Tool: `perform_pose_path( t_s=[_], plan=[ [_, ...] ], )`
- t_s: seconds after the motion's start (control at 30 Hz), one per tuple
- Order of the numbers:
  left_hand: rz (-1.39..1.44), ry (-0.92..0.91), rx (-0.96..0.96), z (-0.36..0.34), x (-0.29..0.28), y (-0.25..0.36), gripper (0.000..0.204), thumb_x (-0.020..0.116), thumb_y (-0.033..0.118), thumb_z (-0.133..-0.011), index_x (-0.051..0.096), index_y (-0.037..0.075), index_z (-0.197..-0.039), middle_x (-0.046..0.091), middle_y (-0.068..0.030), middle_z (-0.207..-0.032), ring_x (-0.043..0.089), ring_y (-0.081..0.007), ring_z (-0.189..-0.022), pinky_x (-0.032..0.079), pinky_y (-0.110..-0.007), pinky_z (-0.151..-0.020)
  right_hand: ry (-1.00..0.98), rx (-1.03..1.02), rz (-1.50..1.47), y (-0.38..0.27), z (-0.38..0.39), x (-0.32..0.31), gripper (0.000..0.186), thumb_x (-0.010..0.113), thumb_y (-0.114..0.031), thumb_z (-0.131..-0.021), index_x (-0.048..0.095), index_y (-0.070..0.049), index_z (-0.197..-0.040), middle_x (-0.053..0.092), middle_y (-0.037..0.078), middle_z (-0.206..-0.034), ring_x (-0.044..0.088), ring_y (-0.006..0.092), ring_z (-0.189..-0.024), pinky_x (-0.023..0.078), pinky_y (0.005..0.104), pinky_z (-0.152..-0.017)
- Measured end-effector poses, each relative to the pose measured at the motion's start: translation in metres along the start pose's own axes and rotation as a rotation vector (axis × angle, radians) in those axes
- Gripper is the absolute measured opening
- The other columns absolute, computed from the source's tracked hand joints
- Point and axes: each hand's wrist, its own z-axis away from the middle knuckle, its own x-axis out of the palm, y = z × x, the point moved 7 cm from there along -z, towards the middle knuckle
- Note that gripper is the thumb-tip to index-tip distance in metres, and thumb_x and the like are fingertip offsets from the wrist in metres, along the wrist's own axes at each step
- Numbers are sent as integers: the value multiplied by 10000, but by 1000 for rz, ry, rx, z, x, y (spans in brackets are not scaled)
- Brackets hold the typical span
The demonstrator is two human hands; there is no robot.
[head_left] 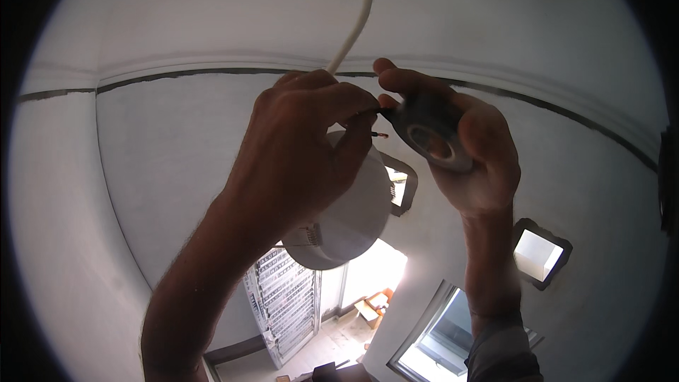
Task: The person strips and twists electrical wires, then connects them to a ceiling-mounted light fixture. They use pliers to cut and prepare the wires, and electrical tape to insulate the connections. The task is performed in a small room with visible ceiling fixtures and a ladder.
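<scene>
Both hands are raised toward a white ceiling. My left hand (304, 141) pinches a wire at the lower end of a white cable (357, 21) that hangs from the ceiling. A bare copper tip (380, 135) sticks out past its fingers. A round white lamp fitting (350, 223) hangs just behind and below this hand. My right hand (470, 148) grips a roll of black insulating tape (431, 134), its free end drawn across to the wire at my left fingertips.
A dark groove (212, 72) runs along the ceiling's cornice. Small square wall openings (541, 253) and a window (438, 343) let in light at the lower right. A louvred door (286, 301) and a bright doorway (371, 272) lie below the fitting.
</scene>
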Motion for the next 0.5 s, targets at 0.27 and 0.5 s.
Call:
perform_pose_path(
  t_s=[0.27,0.5],
  plan=[
    [89,33,-26,-4,1,4,81,720,56,-883,771,37,-943,763,-47,-870,660,-144,-781,504,-305,-690,140,-1,976,4,6,-18,644,689,16,-767,602,-44,-1403,566,146,-1453,443,360,-1441,323,505,-1227],
    [52,-19,-31,-4,1,6,75,721,62,-895,769,28,-942,766,-49,-886,665,-146,-773,516,-314,-681,98,-25,59,-7,2,-4,456,732,-74,-825,644,36,-1258,587,221,-1413,540,336,-1356,417,459,-1149]
  ],
)
